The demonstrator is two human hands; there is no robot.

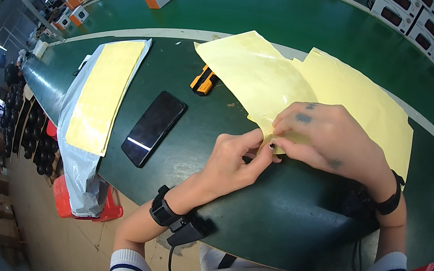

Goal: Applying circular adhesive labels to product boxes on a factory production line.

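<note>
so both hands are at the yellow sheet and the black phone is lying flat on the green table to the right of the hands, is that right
Not quite: the head view shows the black phone to the left of the hands. The rest holds: the left hand and right hand are at the yellow sheet, and the phone lies flat on the green table.

Left hand [232, 162] and right hand [329, 134] pinching glossy yellow paper sheet [258, 76]; black rectangular phone [154, 128] lying on smooth green table [272, 219].
</note>
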